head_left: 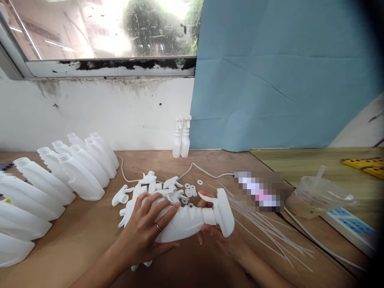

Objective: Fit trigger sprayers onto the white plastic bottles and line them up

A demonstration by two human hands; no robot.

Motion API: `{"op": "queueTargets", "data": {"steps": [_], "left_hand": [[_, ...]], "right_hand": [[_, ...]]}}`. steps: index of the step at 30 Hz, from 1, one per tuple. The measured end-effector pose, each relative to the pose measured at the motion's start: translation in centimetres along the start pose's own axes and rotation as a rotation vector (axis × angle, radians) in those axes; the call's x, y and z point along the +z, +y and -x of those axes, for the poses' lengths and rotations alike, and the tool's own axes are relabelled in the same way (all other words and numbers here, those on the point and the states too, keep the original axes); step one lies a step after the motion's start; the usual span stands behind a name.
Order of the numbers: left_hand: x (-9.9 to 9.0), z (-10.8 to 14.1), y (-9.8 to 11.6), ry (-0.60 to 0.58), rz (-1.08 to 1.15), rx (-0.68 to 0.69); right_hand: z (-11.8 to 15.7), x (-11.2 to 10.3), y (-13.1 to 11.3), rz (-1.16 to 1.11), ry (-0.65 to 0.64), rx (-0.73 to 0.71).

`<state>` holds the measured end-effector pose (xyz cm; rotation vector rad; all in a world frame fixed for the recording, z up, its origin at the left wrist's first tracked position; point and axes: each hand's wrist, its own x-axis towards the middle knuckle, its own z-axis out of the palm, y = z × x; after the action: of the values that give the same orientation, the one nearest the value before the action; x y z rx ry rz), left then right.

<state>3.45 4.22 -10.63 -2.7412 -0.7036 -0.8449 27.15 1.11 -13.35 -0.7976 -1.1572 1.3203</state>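
A white spray bottle (183, 224) lies tilted on its side in front of me, its trigger head (223, 212) pointing right. My left hand (150, 224) is wrapped over the bottle's body, a ring on one finger. Around the collar under the trigger head, my right hand (214, 232) has its fingers closed, partly hidden behind the head. Just beyond the bottle sits a pile of loose white trigger heads (171, 186). Beside that pile are several small white washers (189, 190). Thin white dip tubes (264, 224) lie fanned out to the right of my right hand.
Rows of uncapped white bottles (81, 176) stand at the left. Two capped spray bottles (181, 138) stand by the wall. At the right are a blurred-out device (259, 192), a plastic cup with a straw (321, 194), a power strip (349, 226) and cables.
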Motion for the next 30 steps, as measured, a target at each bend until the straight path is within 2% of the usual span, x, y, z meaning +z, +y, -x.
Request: {"op": "queueTargets", "data": {"steps": [3, 6, 10, 12, 14, 16, 17, 19, 20, 21, 23, 25, 27, 30], "left_hand": [[-0.7, -0.2, -0.6, -0.030, 0.010, -0.026], [-1.6, -0.5, -1.6, -0.078, 0.140, -0.219], [-2.6, -0.9, -3.1, -0.378, 0.687, -0.529], [-2.5, -1.0, -3.8, -0.453, 0.973, -0.655], [-1.6, -1.3, -4.9, -0.370, 1.167, -0.802], [0.1, -1.8, -6.6, -0.166, 1.284, -0.932], [1.2, -2.2, -7.7, -0.024, 1.303, -0.975], [3.6, -3.3, -10.4, 0.250, 1.254, -1.013], [4.9, -4.0, -12.0, 0.352, 1.184, -0.994], [6.2, -4.8, -13.5, 0.405, 1.110, -0.960], [8.5, -6.5, -16.4, 0.449, 0.874, -1.012], [10.5, -8.2, -18.6, 0.432, 0.689, -1.084], [12.2, -9.8, -19.8, 0.421, 0.603, -1.120], [14.1, -11.8, -20.3, 0.400, 0.506, -1.132]], "right_hand": [[0.0, 0.2, -0.7, -0.097, 0.010, 0.058], [0.0, -0.7, -1.5, -0.110, 0.029, 0.090], [-0.3, -2.2, -1.4, -0.099, 0.030, 0.131], [-0.8, -2.8, -1.1, -0.119, -0.018, 0.134], [-1.4, -3.3, -0.9, -0.111, -0.029, 0.103], [-2.0, -4.0, -0.7, -0.015, 0.028, 0.054], [-2.3, -4.5, -0.6, 0.058, 0.075, 0.031], [-2.7, -5.5, -0.4, 0.186, 0.164, -0.002], [-2.9, -6.0, -0.2, 0.222, 0.202, -0.015], [-3.0, -6.5, 0.0, 0.238, 0.233, -0.027], [-3.1, -7.3, 0.4, 0.244, 0.271, -0.047], [-3.2, -7.8, 0.9, 0.253, 0.292, -0.058], [-3.2, -7.9, 1.2, 0.269, 0.300, -0.054], [-3.3, -7.9, 1.6, 0.285, 0.300, -0.037]]}}
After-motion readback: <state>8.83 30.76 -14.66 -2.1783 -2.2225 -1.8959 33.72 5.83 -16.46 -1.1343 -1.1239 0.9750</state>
